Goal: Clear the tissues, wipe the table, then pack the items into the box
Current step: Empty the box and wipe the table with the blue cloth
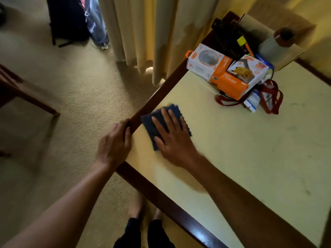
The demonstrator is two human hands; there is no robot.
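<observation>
A dark blue cloth (152, 123) lies flat on the cream table top (241, 149) near its left edge. My right hand (172, 138) presses on the cloth with straight, spread fingers. My left hand (114, 144) grips the table's dark wooden rim (148, 104), fingers curled over it. At the far corner stand two orange-and-white boxes (209, 64) (240, 81), with a red lanyard (270, 99), a small white-and-blue packet (252, 102) and a black object (231, 36) around them. No tissues show.
A pale open box (286, 56) holding a bottle (275, 42) stands at the table's far right. Cream curtains (152, 33) hang behind the table. A wooden chair (21, 90) stands on the carpet at left, a dark bag (68, 20) beyond it. My feet are below the table's near corner.
</observation>
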